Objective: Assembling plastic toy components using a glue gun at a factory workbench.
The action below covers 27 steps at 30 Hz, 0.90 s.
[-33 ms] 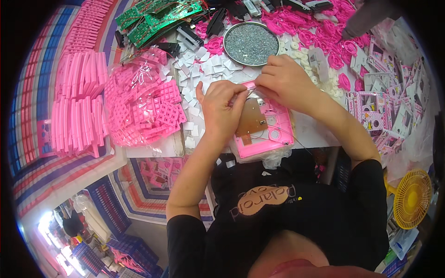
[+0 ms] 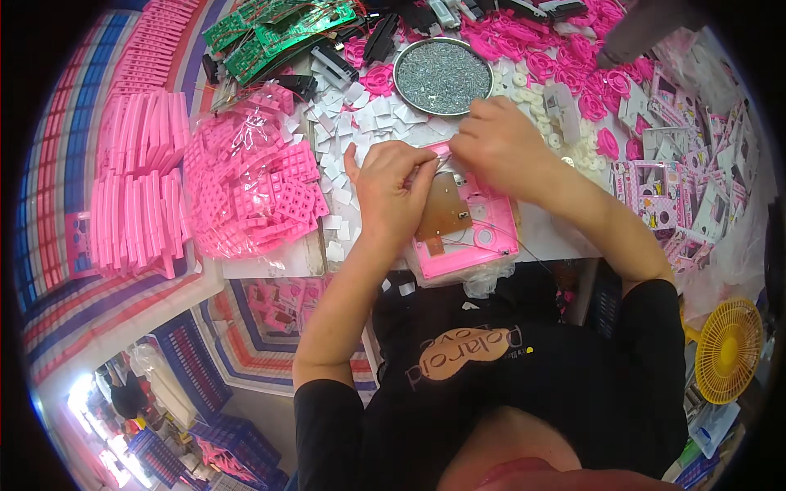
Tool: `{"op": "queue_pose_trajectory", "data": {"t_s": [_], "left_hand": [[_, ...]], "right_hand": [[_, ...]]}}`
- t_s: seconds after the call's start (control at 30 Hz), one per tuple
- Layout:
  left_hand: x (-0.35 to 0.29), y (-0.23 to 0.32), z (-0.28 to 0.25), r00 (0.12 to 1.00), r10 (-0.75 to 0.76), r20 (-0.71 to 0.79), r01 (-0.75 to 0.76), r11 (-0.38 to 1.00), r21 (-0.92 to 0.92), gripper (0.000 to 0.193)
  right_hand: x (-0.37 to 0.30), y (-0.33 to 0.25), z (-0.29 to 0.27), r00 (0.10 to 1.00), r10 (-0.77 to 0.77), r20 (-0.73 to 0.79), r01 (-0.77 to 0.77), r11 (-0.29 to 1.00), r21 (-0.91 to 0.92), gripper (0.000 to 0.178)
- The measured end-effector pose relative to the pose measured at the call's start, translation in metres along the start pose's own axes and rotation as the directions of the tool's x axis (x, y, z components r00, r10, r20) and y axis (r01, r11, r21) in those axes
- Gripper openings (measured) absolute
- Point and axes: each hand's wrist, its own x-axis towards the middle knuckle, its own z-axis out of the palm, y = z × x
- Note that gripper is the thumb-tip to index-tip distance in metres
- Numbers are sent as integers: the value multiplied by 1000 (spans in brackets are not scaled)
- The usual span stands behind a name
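Observation:
A pink plastic casing [image 2: 505, 217] lies in front of me on a crumpled clear bag. Within it sits a brown circuit board [image 2: 444, 209], and thin wires run across the casing's near part. My left hand [image 2: 391, 184] is at the casing's far left corner, thumb and forefinger pinched together. Close beside it my right hand [image 2: 501, 147] has its fingers curled and closed over the far edge. Something thin and pale, perhaps a wire, shows between the two sets of fingertips. What each hand pinches is too small and covered to name.
A round metal tray [image 2: 399, 82] full of small screws stands beyond my hands. White paper squares [image 2: 334, 155] and bagged pink keypads [image 2: 254, 180] lie left, green circuit boards [image 2: 282, 37] far left. Printed white-pink panels [image 2: 655, 192] lie right. A dark tool [image 2: 647, 37] hangs far right.
My right hand has shifted slightly left and turned a little over the casing's far edge. The left hand stays almost where it was. The hanging tool has moved slightly.

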Motion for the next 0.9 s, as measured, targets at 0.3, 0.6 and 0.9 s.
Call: {"op": "queue_pose_trajectory", "data": {"t_s": [0.3, 0.6, 0.9], "left_hand": [[7, 1, -5, 971, 182, 156, -203, 970, 132, 5], [38, 13, -2, 742, 437, 509, -593, 781, 194, 9], [51, 22, -1, 677, 285, 679, -528, 831, 177, 11]], "right_hand": [[-35, -47, -3, 986, 131, 101, -142, 984, 110, 14], [-50, -55, 4, 952, 303, -52, -285, 933, 220, 18], [-36, -53, -15, 943, 327, 57, -332, 928, 169, 16]]}}
